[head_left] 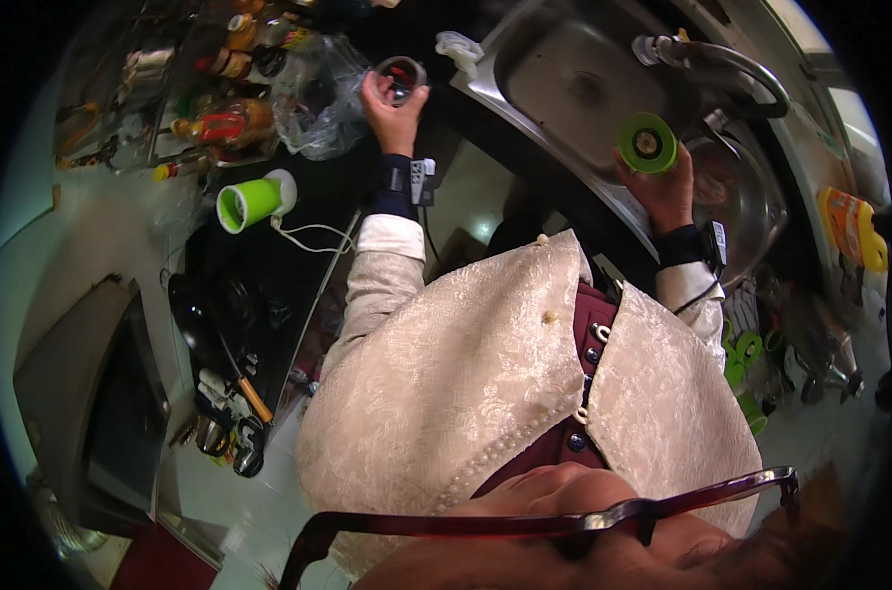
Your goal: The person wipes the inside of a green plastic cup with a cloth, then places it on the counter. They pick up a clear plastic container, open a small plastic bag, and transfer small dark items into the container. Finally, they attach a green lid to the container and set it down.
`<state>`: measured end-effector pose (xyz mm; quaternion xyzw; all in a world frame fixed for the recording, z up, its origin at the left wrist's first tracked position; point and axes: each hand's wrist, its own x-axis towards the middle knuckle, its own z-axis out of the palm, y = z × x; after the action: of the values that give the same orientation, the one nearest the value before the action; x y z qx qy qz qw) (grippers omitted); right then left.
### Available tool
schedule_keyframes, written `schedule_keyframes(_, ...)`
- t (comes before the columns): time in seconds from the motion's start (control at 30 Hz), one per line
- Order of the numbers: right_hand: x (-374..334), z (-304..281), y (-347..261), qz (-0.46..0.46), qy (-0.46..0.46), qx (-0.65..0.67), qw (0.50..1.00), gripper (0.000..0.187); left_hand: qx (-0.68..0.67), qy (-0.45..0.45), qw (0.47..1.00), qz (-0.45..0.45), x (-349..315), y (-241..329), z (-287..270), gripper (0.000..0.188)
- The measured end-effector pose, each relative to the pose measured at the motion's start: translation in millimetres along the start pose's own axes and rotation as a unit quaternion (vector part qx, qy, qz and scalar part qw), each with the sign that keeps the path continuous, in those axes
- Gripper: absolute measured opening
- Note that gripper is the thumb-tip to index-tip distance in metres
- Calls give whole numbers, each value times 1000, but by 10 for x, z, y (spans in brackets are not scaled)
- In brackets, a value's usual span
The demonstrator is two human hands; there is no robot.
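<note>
My left hand [394, 118] grips a round clear cup [416, 75] over the dark counter, its open mouth facing up. A clear plastic bag [323, 108] lies beside this hand. My right hand [665, 192] is closed round a green round blender blade cap [647, 138], with a dark ring and a small metallic centre. It is held above the sink's near right edge. Toward the left on the counter, a green and white blender base [253, 203] lies tipped on its side, with a white cord [313, 246] trailing from it.
A steel sink [554, 74] with a curved tap [736, 61] lies ahead. Several bottles [235, 123] crowd the far left. A black pan [200, 315] with a wooden handle lies at left. A white crumpled bag [458, 51] rests on the sink rim; an orange-yellow bottle [852, 228] stands at right.
</note>
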<state>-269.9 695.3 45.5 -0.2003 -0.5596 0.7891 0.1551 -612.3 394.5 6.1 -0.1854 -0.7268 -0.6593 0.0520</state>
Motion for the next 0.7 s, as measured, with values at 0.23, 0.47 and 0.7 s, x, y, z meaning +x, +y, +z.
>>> schedule_keyframes(0.23,-2,-9,-4,110,9,450,886,60,24,6,1000,1,331,-340,-22,108)
schedule_keyframes(0.47,-94,30,-146,50,-25,359,932,65,97,-22,994,54,270,41,-149,115)
schedule_keyframes(0.7,-10,118,-215,152,45,416,896,55,90,-113,988,47,-180,1011,177,80)
